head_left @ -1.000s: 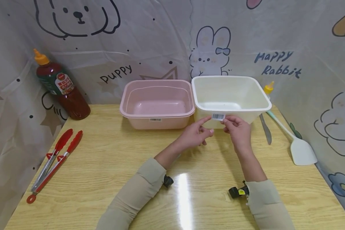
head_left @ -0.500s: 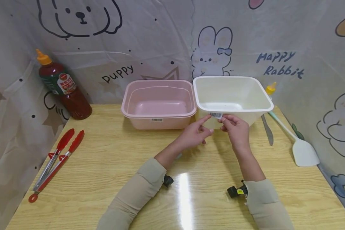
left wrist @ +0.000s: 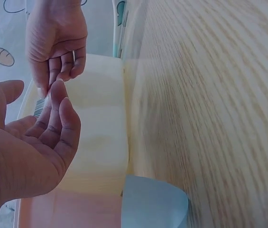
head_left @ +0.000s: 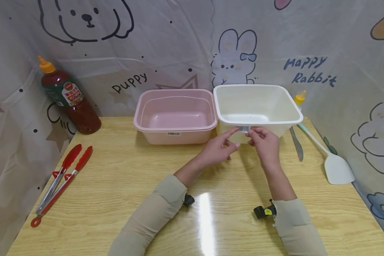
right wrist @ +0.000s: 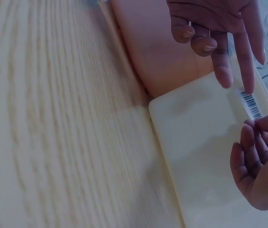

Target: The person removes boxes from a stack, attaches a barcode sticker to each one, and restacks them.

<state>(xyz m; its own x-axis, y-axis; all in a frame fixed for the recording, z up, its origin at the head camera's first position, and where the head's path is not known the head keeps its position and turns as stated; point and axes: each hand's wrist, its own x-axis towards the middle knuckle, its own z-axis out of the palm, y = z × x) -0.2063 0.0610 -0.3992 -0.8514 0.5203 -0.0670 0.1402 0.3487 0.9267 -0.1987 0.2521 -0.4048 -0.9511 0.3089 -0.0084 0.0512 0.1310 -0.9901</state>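
Wooden table (head_left: 115, 185) seen, two basins set at back edge. Cream basin (head_left: 259, 103) placed right of pink basin (head_left: 176, 115), rims touching. Barcode label (head_left: 244, 128) stuck on cream basin's front wall, under rim. Label's right end pinched by right hand (head_left: 265, 144). Left hand (head_left: 218, 148) held with forefinger straight, tip pressed at label's left end.

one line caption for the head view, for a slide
Both hands at the barcode sticker on the cream tub: right hand pinches it, left hand touches with its forefinger, pink tub alongside.
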